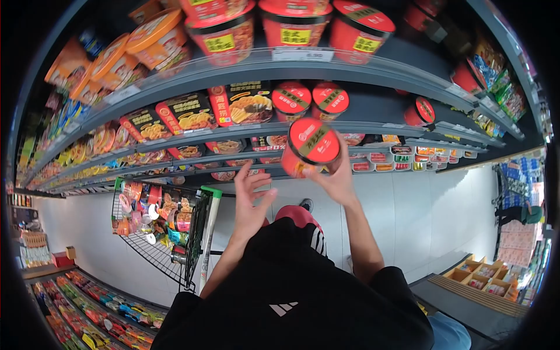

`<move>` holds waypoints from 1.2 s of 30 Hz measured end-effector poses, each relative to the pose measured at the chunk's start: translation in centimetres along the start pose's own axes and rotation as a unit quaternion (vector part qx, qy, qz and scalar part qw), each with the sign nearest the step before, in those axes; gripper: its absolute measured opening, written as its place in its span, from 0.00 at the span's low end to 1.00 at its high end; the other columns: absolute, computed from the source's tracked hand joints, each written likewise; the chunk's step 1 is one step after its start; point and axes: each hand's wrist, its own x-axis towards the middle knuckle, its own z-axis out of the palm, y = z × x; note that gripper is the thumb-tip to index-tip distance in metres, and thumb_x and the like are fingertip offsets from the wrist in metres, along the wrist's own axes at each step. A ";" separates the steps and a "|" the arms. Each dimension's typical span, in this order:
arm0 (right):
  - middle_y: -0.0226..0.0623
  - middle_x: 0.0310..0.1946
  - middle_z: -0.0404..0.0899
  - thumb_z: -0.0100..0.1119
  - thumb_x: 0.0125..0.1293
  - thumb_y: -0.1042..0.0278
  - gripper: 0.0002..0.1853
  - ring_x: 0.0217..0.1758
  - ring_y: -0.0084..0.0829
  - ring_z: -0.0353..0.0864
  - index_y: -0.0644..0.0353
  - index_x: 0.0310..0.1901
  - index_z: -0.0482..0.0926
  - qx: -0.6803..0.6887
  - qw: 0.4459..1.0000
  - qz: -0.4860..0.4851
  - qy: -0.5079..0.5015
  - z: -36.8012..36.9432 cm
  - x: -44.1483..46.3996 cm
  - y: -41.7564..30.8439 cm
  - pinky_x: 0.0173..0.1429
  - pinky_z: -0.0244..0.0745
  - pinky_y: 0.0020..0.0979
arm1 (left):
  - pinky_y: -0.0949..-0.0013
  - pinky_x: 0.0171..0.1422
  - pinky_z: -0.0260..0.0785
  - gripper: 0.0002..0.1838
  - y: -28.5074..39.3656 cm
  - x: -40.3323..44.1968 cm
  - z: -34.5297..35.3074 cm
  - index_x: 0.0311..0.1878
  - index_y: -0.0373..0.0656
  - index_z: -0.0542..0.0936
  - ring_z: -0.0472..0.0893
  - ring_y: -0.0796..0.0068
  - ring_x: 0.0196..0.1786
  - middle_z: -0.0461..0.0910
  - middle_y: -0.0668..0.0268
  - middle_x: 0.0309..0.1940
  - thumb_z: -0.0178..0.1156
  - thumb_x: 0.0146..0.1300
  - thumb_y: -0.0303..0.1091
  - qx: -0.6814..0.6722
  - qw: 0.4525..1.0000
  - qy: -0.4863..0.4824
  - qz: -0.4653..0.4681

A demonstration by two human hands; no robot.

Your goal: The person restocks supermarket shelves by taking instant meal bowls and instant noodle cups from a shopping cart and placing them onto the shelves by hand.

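My right hand point(337, 182) grips a red instant food tub point(312, 144) with a black-rimmed lid, held out in front of the shelves and slightly tilted. To its left, my left hand point(252, 201) is raised with fingers spread and holds nothing. Behind the held tub, two similar red tubs point(291, 100) stand on the middle shelf beside red and black boxes point(240, 104) with food pictures. More red tubs point(294, 26) with yellow labels sit on the shelf above.
A black wire shopping cart point(157, 256) with a green-ended handle point(211, 191) stands at my left, loaded with packaged food. Orange tubs point(154, 32) fill the upper left shelf. Packet racks point(99, 309) are at lower left, wooden bins point(475, 277) at lower right.
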 end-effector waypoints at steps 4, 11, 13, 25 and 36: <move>0.49 0.76 0.70 0.88 0.60 0.65 0.60 0.78 0.39 0.75 0.64 0.84 0.52 -0.238 0.967 -0.089 0.005 0.0 5.7 -0.8 0.80 0.73 0.44 | 0.62 0.65 0.78 0.44 -1.2 -3.1 -6.8 0.86 0.45 0.56 0.83 0.67 0.64 0.81 0.58 0.62 0.70 0.73 0.24 0.041 0.996 0.074 -0.024; 0.48 0.71 0.75 0.83 0.63 0.73 0.55 0.71 0.38 0.81 0.64 0.82 0.51 -0.135 0.987 -0.076 -0.031 0.1 13.3 0.8 0.77 0.78 0.41 | 0.56 0.63 0.78 0.41 -6.2 -12.3 -17.6 0.84 0.42 0.61 0.83 0.59 0.63 0.81 0.54 0.62 0.71 0.74 0.33 0.301 0.927 0.212 -0.064; 0.47 0.71 0.74 0.81 0.65 0.79 0.52 0.70 0.35 0.81 0.63 0.81 0.53 -0.147 0.984 -0.088 -0.037 -0.5 15.4 1.4 0.76 0.79 0.40 | 0.54 0.62 0.78 0.40 -8.7 -15.4 -19.9 0.83 0.40 0.63 0.83 0.56 0.62 0.81 0.52 0.61 0.71 0.74 0.36 0.376 0.891 0.245 -0.068; 0.49 0.74 0.74 0.79 0.66 0.75 0.45 0.76 0.38 0.75 0.70 0.77 0.58 -0.178 0.968 -0.003 -0.175 -2.7 19.3 2.8 0.82 0.71 0.42 | 0.48 0.47 0.81 0.29 -10.8 -21.2 -20.1 0.60 0.48 0.86 0.92 0.49 0.40 0.91 0.57 0.34 0.66 0.72 0.63 0.480 0.811 0.200 -0.269; 0.58 0.74 0.67 0.76 0.67 0.72 0.45 0.78 0.50 0.69 0.71 0.79 0.58 -0.333 0.923 -0.164 0.101 9.6 4.5 2.1 0.84 0.59 0.49 | 0.45 0.49 0.82 0.27 -10.8 -21.3 -20.2 0.57 0.47 0.84 0.92 0.47 0.43 0.91 0.55 0.34 0.69 0.67 0.59 0.447 0.822 0.175 -0.305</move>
